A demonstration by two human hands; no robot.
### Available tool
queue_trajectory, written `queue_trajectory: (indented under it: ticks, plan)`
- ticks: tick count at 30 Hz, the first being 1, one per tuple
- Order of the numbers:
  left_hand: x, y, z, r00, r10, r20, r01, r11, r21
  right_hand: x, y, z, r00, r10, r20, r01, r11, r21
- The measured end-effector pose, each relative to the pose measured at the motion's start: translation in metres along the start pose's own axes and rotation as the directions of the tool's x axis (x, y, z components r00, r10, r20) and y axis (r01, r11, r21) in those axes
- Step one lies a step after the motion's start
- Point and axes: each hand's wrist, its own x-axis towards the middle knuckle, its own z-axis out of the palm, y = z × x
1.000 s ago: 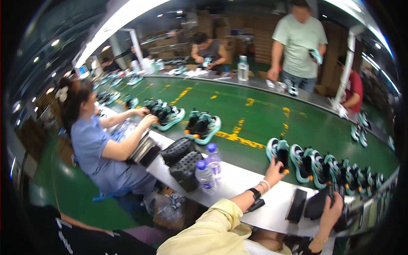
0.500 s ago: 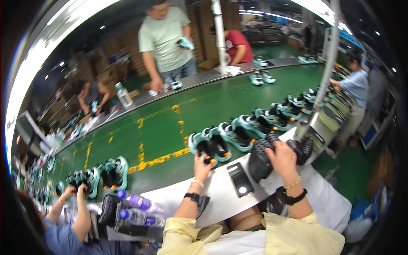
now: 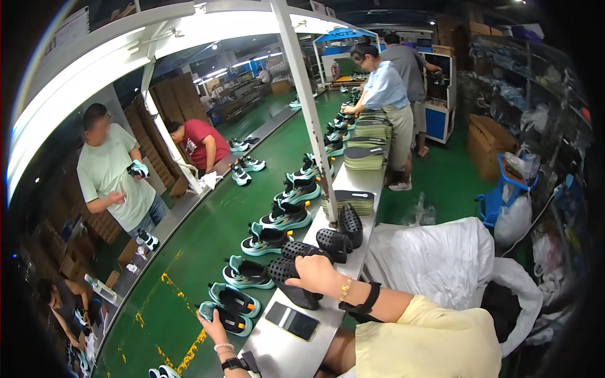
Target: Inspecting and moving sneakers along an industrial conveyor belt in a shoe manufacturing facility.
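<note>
My left hand (image 3: 213, 327) is closed on the heel end of the nearest teal-and-black sneaker (image 3: 234, 324), which stands on the green belt. Beside that shoe is its neighbour (image 3: 234, 298), close alongside. On the right, my right hand (image 3: 317, 275) rests curled over a black perforated shoe tree (image 3: 295, 290) on the white ledge; its fingertips are partly hidden. More such black shoe trees (image 3: 334, 244) lie just beyond it. A dark phone (image 3: 292, 320) lies on the ledge between my two hands.
A row of sneakers (image 3: 287, 214) runs away along the belt. A white post (image 3: 305, 107) rises beside the ledge, near stacked green insoles (image 3: 365, 157). White sacking (image 3: 428, 252) bulges at my right. Co-workers stand across the belt and farther along it.
The view has swung to the right, bringing the far end of the line into sight. My left hand stays at the nearest sneaker, and my right hand stays on the black shoe trees.
</note>
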Motion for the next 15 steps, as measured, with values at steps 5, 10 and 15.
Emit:
queue_trajectory:
  ticks: [5,10,15]
  plan:
    - [0.005,-0.001,0.019,0.991,0.060,-0.121,-0.054,0.997,0.051,0.007,0.003,-0.011,0.999,-0.010,-0.048,0.009,1.000,-0.028]
    - [-0.006,0.017,0.020,0.996,0.016,-0.087,0.000,0.984,0.176,0.011,-0.036,-0.066,0.993,-0.045,-0.105,0.061,0.987,0.151]
    - [0.005,0.001,-0.005,0.999,-0.045,-0.028,0.049,0.982,0.182,0.033,-0.108,0.025,0.915,-0.399,0.052,0.368,0.882,0.293]
